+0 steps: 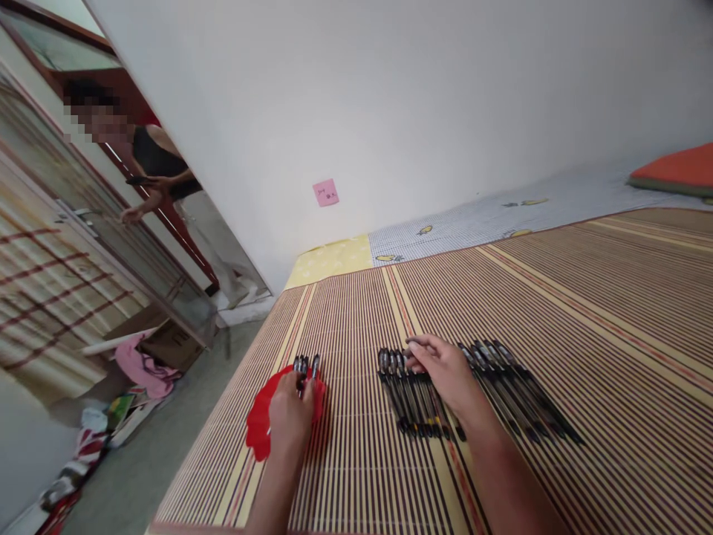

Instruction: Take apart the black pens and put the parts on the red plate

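Observation:
My left hand (pixel 290 409) is closed round at least one black pen, over a red, wavy-edged piece (pixel 259 413) that lies on the striped mat. Several black pen ends (pixel 301 364) show past its fingers, one of them a little apart on the right. My right hand (pixel 443 368) reaches over a row of black pens (pixel 409 405), its thumb and fingers pressed together near their upper ends. What it grips, if anything, is hidden. To the right of that hand, more black pens (pixel 515 394) lie side by side at a slant.
A striped bamboo mat (pixel 345 475) covers the bed. Patterned bedding (pixel 445 234) lines the wall, which bears a pink note (pixel 325 192). An orange cushion (pixel 676 169) lies at far right. At the left, a person (pixel 167 167) stands in the doorway; boxes and cloths are on the floor.

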The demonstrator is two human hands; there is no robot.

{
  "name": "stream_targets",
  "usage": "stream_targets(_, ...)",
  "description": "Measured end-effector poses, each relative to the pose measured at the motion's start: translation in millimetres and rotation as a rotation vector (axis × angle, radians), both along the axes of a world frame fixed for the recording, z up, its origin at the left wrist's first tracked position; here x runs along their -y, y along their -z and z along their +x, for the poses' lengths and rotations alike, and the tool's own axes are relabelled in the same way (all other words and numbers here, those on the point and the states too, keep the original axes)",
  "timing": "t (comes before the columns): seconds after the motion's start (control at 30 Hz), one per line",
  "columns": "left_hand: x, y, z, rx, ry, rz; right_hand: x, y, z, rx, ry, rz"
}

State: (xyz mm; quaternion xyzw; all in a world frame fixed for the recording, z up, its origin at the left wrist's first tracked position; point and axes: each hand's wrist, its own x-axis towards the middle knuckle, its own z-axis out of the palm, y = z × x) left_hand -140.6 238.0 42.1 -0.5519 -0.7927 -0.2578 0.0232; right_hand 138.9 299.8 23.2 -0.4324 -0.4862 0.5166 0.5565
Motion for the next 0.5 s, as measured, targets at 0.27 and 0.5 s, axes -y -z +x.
stream_targets(0.27,-2,36.7,104,0.339,0.242,-0.115,0,-4.3,-3,-0.021,0.069,0.001)
stream_targets(0.5,-20,44.5,119,0.23,0.132,-0.302,-1,-5.5,0,-0.004,0.075,0.005)
